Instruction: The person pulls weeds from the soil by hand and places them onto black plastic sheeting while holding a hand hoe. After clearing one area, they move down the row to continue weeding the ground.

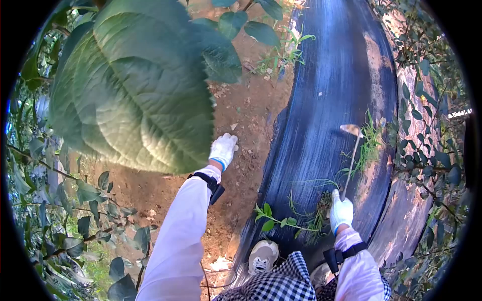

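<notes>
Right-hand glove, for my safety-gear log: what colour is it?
The right-hand glove is white, with blue at the wrist edge; the head view shows it best.

Right hand (341,213), white glove, grips the handle of a hoe (352,130), blade at the far end by grass (370,143) on the right part of a black sheet (321,110); weeds (318,216) just left of that hand. Left hand (223,149), also gloved, is over brown soil (251,115) left of the sheet. Big leaf (135,95) blocks the far left, shoe (263,257) and checked cloth (278,281) near, bushes (88,210) left.
</notes>
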A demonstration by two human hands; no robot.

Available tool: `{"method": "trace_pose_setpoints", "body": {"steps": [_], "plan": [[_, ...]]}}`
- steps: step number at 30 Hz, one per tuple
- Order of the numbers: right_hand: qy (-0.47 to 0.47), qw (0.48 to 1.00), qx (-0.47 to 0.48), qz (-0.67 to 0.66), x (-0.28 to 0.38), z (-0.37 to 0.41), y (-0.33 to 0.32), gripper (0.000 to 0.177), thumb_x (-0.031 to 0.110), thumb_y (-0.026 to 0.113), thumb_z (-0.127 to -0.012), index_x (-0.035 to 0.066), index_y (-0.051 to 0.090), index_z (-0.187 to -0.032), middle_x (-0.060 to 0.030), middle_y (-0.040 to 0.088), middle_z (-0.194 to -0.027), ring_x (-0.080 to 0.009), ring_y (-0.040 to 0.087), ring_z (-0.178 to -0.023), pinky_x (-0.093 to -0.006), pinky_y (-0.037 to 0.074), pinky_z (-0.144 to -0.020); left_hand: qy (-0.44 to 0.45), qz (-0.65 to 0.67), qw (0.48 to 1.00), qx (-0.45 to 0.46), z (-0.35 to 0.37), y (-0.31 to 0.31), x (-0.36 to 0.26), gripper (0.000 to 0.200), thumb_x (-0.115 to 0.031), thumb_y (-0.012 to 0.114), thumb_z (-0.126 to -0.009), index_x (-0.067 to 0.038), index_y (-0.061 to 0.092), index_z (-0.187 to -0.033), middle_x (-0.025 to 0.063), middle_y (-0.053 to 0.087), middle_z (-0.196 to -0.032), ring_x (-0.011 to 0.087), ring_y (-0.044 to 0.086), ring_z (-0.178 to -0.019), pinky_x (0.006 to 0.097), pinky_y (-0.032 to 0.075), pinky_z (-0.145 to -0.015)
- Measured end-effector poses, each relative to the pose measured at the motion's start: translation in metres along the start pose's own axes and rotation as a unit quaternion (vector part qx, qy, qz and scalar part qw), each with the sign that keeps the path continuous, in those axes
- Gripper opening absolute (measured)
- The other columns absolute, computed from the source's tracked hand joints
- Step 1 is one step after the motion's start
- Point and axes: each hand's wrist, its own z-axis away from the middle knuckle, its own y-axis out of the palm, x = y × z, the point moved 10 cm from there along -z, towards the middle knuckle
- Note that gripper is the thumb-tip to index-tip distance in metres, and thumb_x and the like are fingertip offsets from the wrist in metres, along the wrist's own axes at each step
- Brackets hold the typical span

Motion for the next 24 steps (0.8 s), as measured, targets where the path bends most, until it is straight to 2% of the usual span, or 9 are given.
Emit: {"method": "trace_pose_setpoints", "body": {"steps": [3, 5, 6, 9, 12, 15, 16, 20, 24], "plan": [[0.008, 1.0, -0.008, -0.008, 0.032, 0.011, -0.029, 0.053, 0.049, 0.058, -0.089, -0.003, 0.064, -0.079, -0.0144, 0.063, -0.063, -0.0275, 0.064, -0.062, -0.0399, 0.047, -0.062, 0.033, 0.14, 0.989, 0.042, 0.007, -0.009, -0.011, 0.021, -0.024, 0.064, -0.08, -0.008, 0.063, -0.094, 0.0147, 0.059, -0.094, 0.035, 0.058, -0.096, 0.0429, 0.046, -0.086], [-0.054, 0.997, -0.044, 0.042, 0.05, 0.011, -0.051, 0.052, 0.05, 0.057, -0.09, 0.0, 0.064, -0.076, -0.012, 0.061, -0.06, -0.0245, 0.062, -0.053, -0.0382, 0.047, -0.056, 0.071, 0.206, 0.974, 0.065, 0.023, -0.005, -0.024, 0.02, -0.024, 0.064, -0.08, -0.009, 0.064, -0.093, 0.0141, 0.06, -0.094, 0.0342, 0.057, -0.098, 0.0427, 0.047, -0.086], [-0.033, 0.998, -0.034, 0.029, 0.051, 0.016, -0.057, 0.053, 0.05, 0.057, -0.09, 0.0, 0.064, -0.076, -0.0136, 0.062, -0.062, -0.0258, 0.063, -0.055, -0.039, 0.048, -0.057, 0.153, 0.105, 0.976, 0.112, 0.032, 0.009, -0.043, 0.02, -0.021, 0.066, -0.078, -0.009, 0.066, -0.095, 0.0128, 0.06, -0.097, 0.0323, 0.056, -0.102, 0.0422, 0.047, -0.086], [-0.03, 0.997, -0.036, 0.053, 0.064, 0.025, -0.077, 0.056, 0.051, 0.056, -0.089, -0.003, 0.064, -0.079, -0.0211, 0.063, -0.068, -0.0333, 0.064, -0.066, -0.0429, 0.048, -0.066, 0.204, 0.008, 0.974, 0.095, 0.06, 0.007, -0.065, 0.025, -0.023, 0.067, -0.078, -0.009, 0.063, -0.099, 0.012, 0.059, -0.1, 0.0325, 0.055, -0.103, 0.0427, 0.048, -0.086], [-0.073, 0.985, -0.067, 0.138, 0.077, 0.022, -0.095, 0.06, 0.053, 0.054, -0.089, -0.005, 0.064, -0.082, -0.0267, 0.064, -0.075, -0.0399, 0.064, -0.077, -0.0448, 0.047, -0.072, 0.179, 0.02, 0.977, 0.118, 0.059, 0.033, -0.055, 0.027, -0.025, 0.067, -0.08, -0.009, 0.061, -0.101, 0.0125, 0.058, -0.098, 0.0341, 0.057, -0.1, 0.0429, 0.047, -0.086], [-0.116, 0.981, -0.073, 0.14, 0.084, -0.005, -0.101, 0.062, 0.055, 0.053, -0.089, -0.006, 0.065, -0.085, -0.027, 0.064, -0.078, -0.0417, 0.064, -0.081, -0.0451, 0.047, -0.073, 0.073, 0.135, 0.984, 0.095, 0.067, 0.025, -0.045, 0.026, -0.024, 0.066, -0.081, -0.009, 0.061, -0.101, 0.013, 0.058, -0.098, 0.0345, 0.058, -0.098, 0.0431, 0.048, -0.084], [-0.128, 0.977, -0.08, 0.153, 0.091, -0.01, -0.102, 0.062, 0.055, 0.052, -0.089, -0.005, 0.066, -0.085, -0.0261, 0.064, -0.078, -0.0422, 0.064, -0.081, -0.0452, 0.047, -0.073, 0.098, 0.141, 0.984, 0.035, 0.071, 0.024, -0.05, 0.023, -0.022, 0.064, -0.082, -0.01, 0.061, -0.101, 0.0135, 0.058, -0.098, 0.034, 0.058, -0.097, 0.0431, 0.048, -0.083], [-0.132, 0.981, -0.047, 0.132, 0.13, 0.001, -0.089, 0.059, 0.054, 0.053, -0.089, -0.003, 0.067, -0.083, -0.0248, 0.065, -0.077, -0.0397, 0.065, -0.08, -0.0449, 0.048, -0.072, 0.093, 0.006, 0.99, 0.108, 0.073, 0.039, -0.071, 0.02, -0.02, 0.063, -0.082, -0.012, 0.061, -0.101, 0.0131, 0.058, -0.097, 0.0339, 0.059, -0.095, 0.0425, 0.048, -0.084], [-0.153, 0.981, -0.024, 0.114, 0.134, -0.018, -0.072, 0.058, 0.053, 0.053, -0.089, -0.002, 0.067, -0.081, -0.0237, 0.065, -0.076, -0.0381, 0.065, -0.078, -0.0437, 0.048, -0.071, 0.112, 0.177, 0.974, 0.08, 0.088, 0.035, -0.077, 0.02, -0.021, 0.065, -0.079, -0.011, 0.063, -0.097, 0.0127, 0.058, -0.099, 0.0346, 0.059, -0.096, 0.0442, 0.049, -0.083]]}}
